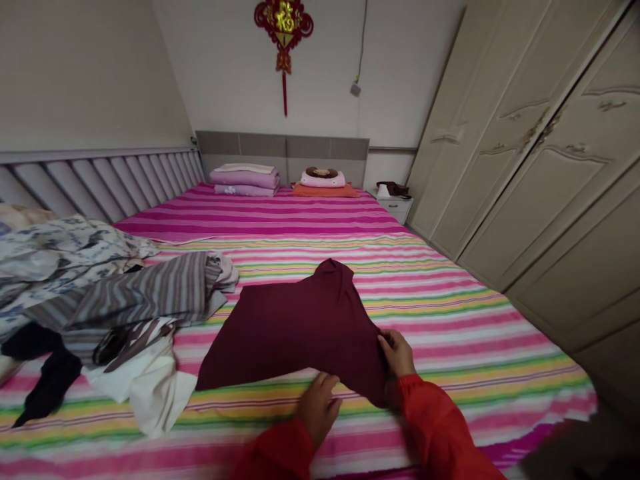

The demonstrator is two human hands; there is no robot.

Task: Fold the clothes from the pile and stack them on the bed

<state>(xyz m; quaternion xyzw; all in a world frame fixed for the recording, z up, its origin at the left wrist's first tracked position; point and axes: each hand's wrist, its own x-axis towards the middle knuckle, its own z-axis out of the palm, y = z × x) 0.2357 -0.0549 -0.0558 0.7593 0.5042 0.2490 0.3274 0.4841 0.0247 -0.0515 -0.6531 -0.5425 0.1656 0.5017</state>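
Observation:
A maroon garment, which looks like a shirt [295, 323], lies spread on the striped bedsheet in front of me, with a bunched part at its far end. My right hand [397, 357] is closed on the garment's right edge, thumb and fingers pinching the fabric. Just below the near edge of the cloth is my left hand [319, 407], slightly blurred, its thumb apart from its bent fingers and nothing visible in it. Whether its fingertips touch the hem, I cannot tell.
Piled clothes lie at left, among them a grey striped garment [160, 290] and a white one [150, 383]. Folded bedding [245, 179] and a pillow stack [324, 181] rest by the headboard [260, 143]. A wardrobe [500, 167] and nightstand [400, 208] stand at right.

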